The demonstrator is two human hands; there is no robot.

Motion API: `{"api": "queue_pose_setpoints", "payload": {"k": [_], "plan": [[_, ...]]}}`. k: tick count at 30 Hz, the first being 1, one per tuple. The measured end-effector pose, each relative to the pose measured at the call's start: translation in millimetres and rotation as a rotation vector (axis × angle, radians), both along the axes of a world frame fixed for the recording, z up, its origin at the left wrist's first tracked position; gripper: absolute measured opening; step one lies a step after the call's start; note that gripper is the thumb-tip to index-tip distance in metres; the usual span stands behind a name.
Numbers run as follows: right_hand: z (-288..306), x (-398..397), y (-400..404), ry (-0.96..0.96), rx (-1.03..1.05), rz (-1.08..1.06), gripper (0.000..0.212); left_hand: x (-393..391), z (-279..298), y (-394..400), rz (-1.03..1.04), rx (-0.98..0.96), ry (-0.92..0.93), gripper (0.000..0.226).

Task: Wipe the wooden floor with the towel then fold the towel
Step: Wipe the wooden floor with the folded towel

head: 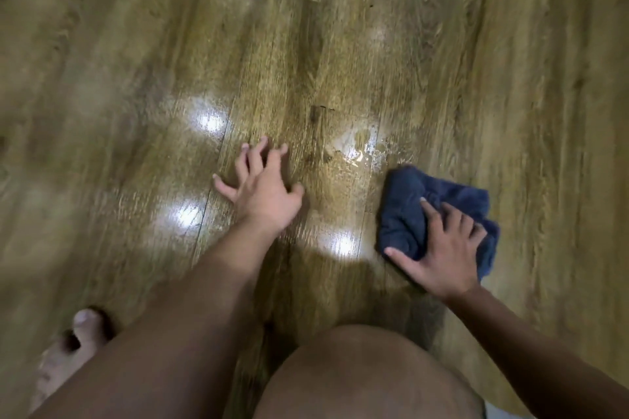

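A dark blue towel (408,201) lies bunched on the wooden floor (136,44) at the right of the view. My right hand (442,248) presses flat on it with fingers spread and fairly straight. My left hand (262,187) rests on the bare floor to the left of the towel, fingers spread and touching the boards. A small wet patch (360,150) glistens on the floor just beyond the towel, between the two hands.
My bare knee (357,374) fills the bottom centre and my bare foot (75,343) shows at the bottom left. Bright light reflections (211,122) lie on the boards left of my left hand. Wooden planks stretch in all directions.
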State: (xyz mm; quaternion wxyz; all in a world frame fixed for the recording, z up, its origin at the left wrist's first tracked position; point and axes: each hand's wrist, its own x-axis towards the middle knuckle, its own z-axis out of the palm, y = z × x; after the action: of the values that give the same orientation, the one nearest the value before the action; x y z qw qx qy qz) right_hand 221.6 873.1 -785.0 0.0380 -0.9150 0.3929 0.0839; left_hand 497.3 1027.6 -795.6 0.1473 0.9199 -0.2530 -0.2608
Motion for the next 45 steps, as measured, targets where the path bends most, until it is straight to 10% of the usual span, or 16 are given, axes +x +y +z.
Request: {"api": "queue_pose_setpoints", "payload": {"k": [2,10,22,29,35,45], "plan": [[-0.6,4.6,18.6,0.023,0.031,0.132,0.111,14.7,4.3,9.3,0.125,-0.104,-0.092,0.044],[-6.7,85.7,76.2,-0.110,0.058,0.469,0.100,68.1,-9.8,78.6,0.281,0.149,-0.027,0.077],[-10.9,321.5,79.0,-0.197,-0.099,0.450,0.083,66.9,-28.3,79.6,0.286,0.184,-0.145,0.061],[-10.4,270.8,68.4,-0.245,-0.078,0.474,0.076,79.6,7.2,66.9,0.421,-0.014,-0.261,0.043],[-15.9,153.9,50.1,-0.255,-0.030,0.387,0.075,41.5,22.0,26.5,0.061,-0.197,-0.244,0.042],[-7.4,-63.3,-6.5,-0.154,-0.135,0.090,0.080,30.1,-1.3,-6.7,-0.175,0.268,0.041,0.096]]}}
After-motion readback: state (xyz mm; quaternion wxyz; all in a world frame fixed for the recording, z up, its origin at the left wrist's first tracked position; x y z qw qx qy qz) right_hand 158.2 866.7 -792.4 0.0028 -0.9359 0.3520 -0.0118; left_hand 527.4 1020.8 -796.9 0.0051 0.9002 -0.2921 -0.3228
